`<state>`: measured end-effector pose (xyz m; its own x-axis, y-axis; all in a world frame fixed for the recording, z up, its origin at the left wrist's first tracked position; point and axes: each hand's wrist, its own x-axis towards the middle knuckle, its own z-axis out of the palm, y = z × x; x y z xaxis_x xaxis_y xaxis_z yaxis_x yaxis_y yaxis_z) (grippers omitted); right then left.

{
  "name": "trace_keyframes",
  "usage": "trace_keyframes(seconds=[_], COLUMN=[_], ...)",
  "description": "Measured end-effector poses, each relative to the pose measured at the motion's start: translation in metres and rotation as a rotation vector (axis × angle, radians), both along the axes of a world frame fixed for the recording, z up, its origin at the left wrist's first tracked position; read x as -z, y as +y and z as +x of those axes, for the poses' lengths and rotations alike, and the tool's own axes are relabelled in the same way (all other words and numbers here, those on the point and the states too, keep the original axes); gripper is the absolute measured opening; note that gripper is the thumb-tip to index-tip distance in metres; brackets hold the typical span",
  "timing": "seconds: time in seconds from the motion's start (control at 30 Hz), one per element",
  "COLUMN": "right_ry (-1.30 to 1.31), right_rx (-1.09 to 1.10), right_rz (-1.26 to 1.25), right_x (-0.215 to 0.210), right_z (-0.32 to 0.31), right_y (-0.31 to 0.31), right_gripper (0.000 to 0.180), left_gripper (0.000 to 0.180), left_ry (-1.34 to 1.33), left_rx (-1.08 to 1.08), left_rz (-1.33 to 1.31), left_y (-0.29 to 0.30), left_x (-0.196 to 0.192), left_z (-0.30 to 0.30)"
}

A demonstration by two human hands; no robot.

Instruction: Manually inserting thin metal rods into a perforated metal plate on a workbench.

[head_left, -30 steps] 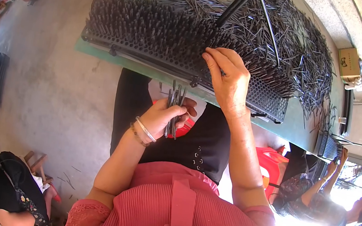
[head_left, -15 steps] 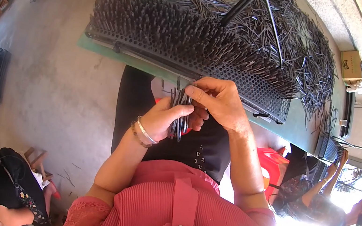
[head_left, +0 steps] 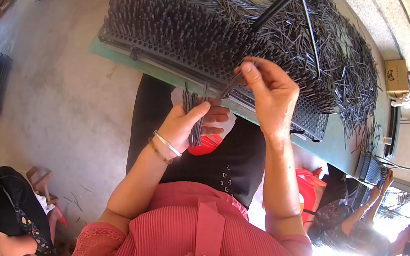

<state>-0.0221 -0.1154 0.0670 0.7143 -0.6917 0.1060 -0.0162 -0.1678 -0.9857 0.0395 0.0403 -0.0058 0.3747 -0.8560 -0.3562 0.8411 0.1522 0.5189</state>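
My left hand (head_left: 182, 123) holds a bundle of thin dark rods (head_left: 189, 100) under its thumb, with the other fingers partly spread behind. It is just in front of the near edge of a black perforated rack (head_left: 173, 58). Several rows of dark rods (head_left: 174, 18) stand upright in the rack's holes. Above the rack's front part, my right hand (head_left: 273, 97) pinches a short dark rod (head_left: 231, 85) between thumb and forefinger. That rod slants down toward the left hand. Whether its end touches the rack, I cannot tell.
A large pile of loose dark rods (head_left: 330, 46) covers the green table (head_left: 112, 55) behind the rack. A black metal frame (head_left: 277, 10) rises among them. Red containers (head_left: 308, 190) stand below the table at right. Another person (head_left: 354, 232) works at a similar rack (head_left: 370, 167).
My right hand has moved up and away from the left, carrying a rod toward the rack. My left hand has shifted slightly left and its fingers have loosened around the bundle.
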Motion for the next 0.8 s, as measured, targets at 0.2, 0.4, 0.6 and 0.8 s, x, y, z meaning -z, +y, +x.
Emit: trace_keyframes(seconds=[0.2, 0.4, 0.6, 0.8], right_ry=[-0.115, -0.042, 0.002, -0.061], right_rx=[0.123, 0.090, -0.009, -0.017], right_rz=[-0.150, -0.255, -0.890, -0.969], right_x=[0.018, 0.030, 0.027, 0.022], right_z=[0.025, 0.025, 0.019, 0.014], right_y=[-0.012, -0.015, -0.008, -0.005], right_gripper=[0.017, 0.018, 0.020, 0.017], left_gripper=[0.035, 0.034, 0.034, 0.034], left_ry=[0.031, 0.039, 0.025, -0.012], left_rx=[0.118, 0.135, 0.141, 0.156], left_rz=[-0.029, -0.031, -0.039, -0.046], left_y=[-0.002, -0.002, -0.001, -0.002], left_x=[0.001, 0.001, 0.000, 0.001], left_z=[0.002, 0.004, 0.002, 0.001])
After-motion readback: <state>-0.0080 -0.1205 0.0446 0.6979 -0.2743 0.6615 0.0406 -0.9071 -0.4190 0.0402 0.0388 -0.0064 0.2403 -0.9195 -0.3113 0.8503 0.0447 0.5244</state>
